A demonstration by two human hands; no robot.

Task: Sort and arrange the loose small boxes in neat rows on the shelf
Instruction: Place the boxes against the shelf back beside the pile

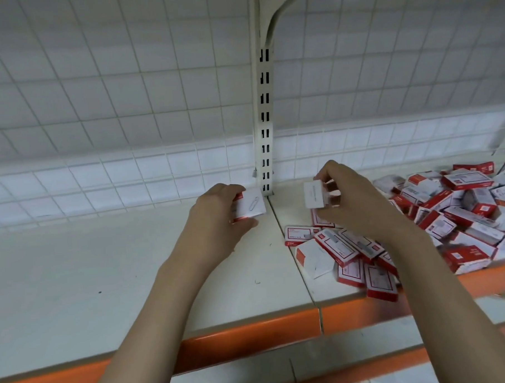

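My left hand point(214, 216) grips a small white box with a paperclip picture point(250, 206), held near the back of the left shelf panel point(104, 270), close to the slotted upright. My right hand point(350, 198) pinches another white box point(313, 194), held upright just above the right shelf panel. A heap of loose red-and-white boxes point(449, 211) lies on the right panel, spreading from under my right wrist to the right edge of view. Several of them lie near the front edge point(379, 284).
A slotted metal upright point(265, 127) stands at the back between the two panels, with a bracket above. White wire grid backing point(126, 110) runs behind the shelf. An orange strip point(251, 333) trims the shelf's front edge.
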